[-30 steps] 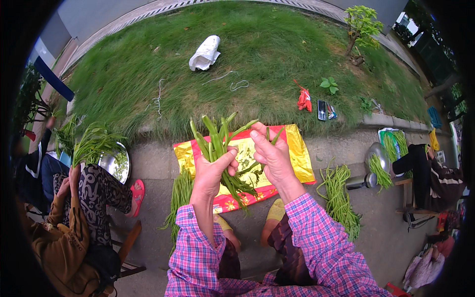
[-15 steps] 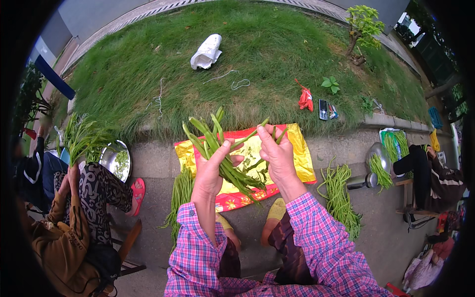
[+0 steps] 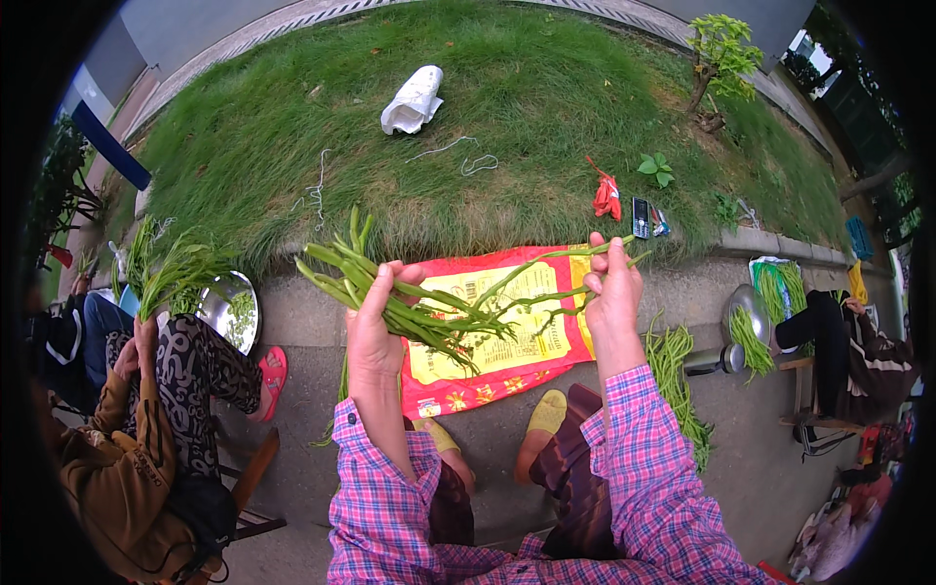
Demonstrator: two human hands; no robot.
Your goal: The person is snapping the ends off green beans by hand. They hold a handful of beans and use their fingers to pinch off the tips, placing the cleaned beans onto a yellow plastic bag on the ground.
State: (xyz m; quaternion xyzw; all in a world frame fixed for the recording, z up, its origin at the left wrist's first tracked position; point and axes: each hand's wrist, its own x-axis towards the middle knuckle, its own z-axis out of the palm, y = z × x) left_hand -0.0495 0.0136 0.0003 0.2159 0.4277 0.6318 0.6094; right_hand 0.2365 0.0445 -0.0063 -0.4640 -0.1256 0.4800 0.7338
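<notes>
My left hand is closed around a bundle of long green vegetable stems, thumb on top, with thicker ends up to the left and thin ends hanging toward the middle. My right hand, off to the right, pinches a few green stems. They stretch across between both hands, their thin ends meeting the bundle. Below lies a flattened red and yellow sack on the pavement. On its right side rests a pile of similar green stems. Another pile at the left is mostly hidden by my left arm.
At the left a seated person holds leafy greens beside a metal basin. On the right, a metal pot and more greens are near another seated person. A phone and red bag lie on the grass.
My hands have moved apart: the left, with the bundle, to the left; the right, with its stems, to the right. The stems in my right hand now stretch out between the hands.
</notes>
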